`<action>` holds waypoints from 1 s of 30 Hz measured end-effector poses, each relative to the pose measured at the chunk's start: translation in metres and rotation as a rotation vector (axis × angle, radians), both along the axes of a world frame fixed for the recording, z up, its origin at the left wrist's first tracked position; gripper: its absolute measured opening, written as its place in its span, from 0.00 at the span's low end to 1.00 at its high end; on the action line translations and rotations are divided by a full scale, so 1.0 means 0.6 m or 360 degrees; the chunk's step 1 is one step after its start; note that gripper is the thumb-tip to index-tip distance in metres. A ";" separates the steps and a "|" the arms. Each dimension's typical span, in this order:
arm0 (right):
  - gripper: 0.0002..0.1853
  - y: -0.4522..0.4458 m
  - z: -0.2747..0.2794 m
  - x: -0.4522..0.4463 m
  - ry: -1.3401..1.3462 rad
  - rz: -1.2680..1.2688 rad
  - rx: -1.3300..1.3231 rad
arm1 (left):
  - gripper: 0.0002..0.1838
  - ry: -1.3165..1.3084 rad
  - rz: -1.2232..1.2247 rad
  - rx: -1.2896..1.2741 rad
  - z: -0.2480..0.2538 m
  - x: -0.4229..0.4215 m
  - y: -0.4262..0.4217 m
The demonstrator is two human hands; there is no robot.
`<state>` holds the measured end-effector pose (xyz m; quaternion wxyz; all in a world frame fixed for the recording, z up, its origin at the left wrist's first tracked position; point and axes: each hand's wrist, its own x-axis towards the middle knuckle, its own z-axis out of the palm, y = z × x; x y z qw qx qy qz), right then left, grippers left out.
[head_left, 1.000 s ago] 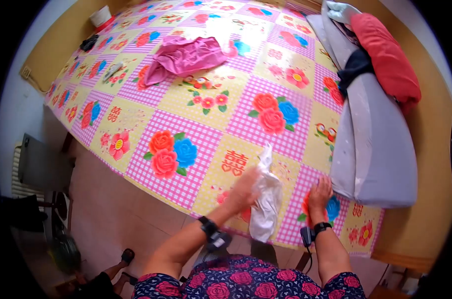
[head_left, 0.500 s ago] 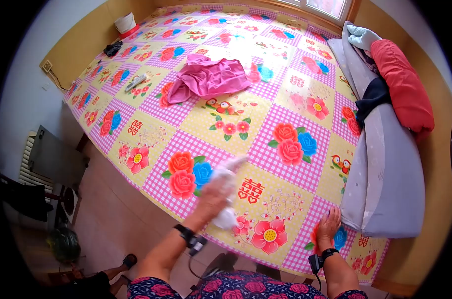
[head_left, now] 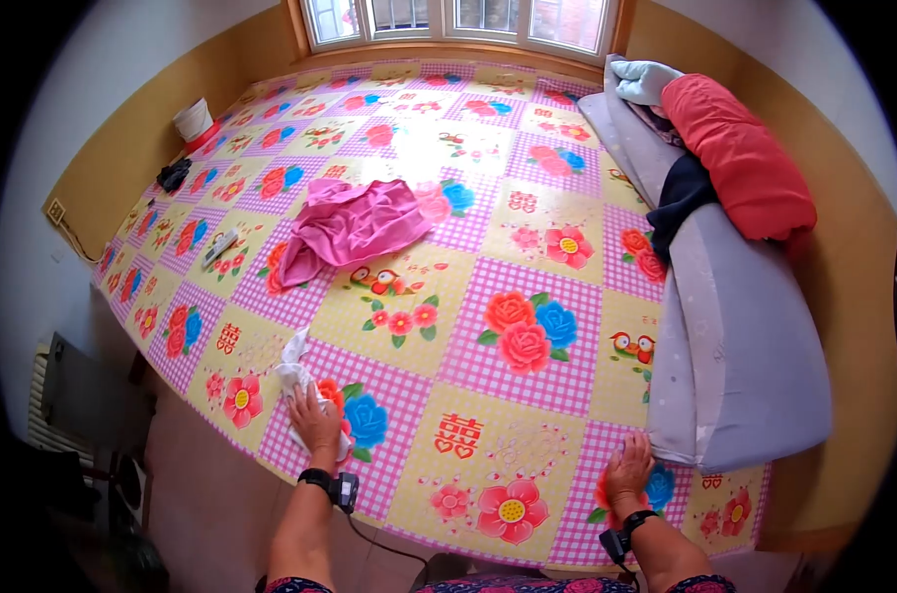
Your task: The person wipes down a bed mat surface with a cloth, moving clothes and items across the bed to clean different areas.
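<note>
My left hand (head_left: 315, 420) presses a crumpled white cloth (head_left: 295, 376) onto the flowered, checked plastic sheet (head_left: 513, 435), near its front edge at the left. Part of the cloth sticks out beyond the fingertips, and the rest lies under the palm. On the right, my right hand (head_left: 628, 469) rests palm down with nothing in it, fingers stretched over the sheet by the front corner of a folded grey mattress (head_left: 765, 366). Each wrist wears a black strap with a small device.
A pink cloth (head_left: 355, 227) lies crumpled mid-sheet, with a remote-like white object (head_left: 219, 249) to its left. Farther back are a black bundle (head_left: 173, 175) and a white bucket (head_left: 194, 121). A red rolled quilt (head_left: 740, 158) and dark cloth (head_left: 684, 203) lie on the mattress.
My left hand has slid left across the sheet with the white cloth. My right hand stays by the mattress corner. The view has shifted, showing more of the window.
</note>
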<state>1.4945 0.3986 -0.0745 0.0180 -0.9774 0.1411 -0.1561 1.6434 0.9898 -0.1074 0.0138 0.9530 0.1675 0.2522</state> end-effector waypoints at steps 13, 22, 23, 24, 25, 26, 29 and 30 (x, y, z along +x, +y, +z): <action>0.24 0.008 0.012 0.002 0.0100 -0.0014 0.0072 | 0.29 0.0058 0.0093 0.0051 0.059 0.000 -0.041; 0.25 -0.002 -0.002 -0.001 0.0099 -0.0013 0.0047 | 0.28 0.0015 0.0116 0.0026 0.070 -0.002 -0.045; 0.25 -0.004 -0.005 -0.003 0.0096 -0.0013 0.0041 | 0.28 0.0022 0.0113 0.0023 0.074 -0.003 -0.047; 0.25 -0.006 -0.008 -0.004 0.0093 -0.0019 0.0033 | 0.28 0.0044 0.0119 0.0002 0.077 -0.003 -0.049; 0.25 0.000 0.000 -0.003 0.0130 -0.0056 0.0046 | 0.29 0.0064 0.0121 -0.0018 0.078 -0.002 -0.050; 0.25 -0.001 -0.002 -0.004 0.0124 -0.0040 0.0028 | 0.29 0.0081 0.0128 -0.0034 0.080 -0.003 -0.048; 0.24 -0.015 -0.016 -0.005 0.0068 0.0048 -0.0028 | 0.29 0.0082 0.0105 -0.0037 0.079 -0.005 -0.044; 0.24 -0.020 -0.019 -0.002 0.0097 0.0019 -0.0013 | 0.29 0.0053 0.0092 -0.0029 0.076 -0.004 -0.044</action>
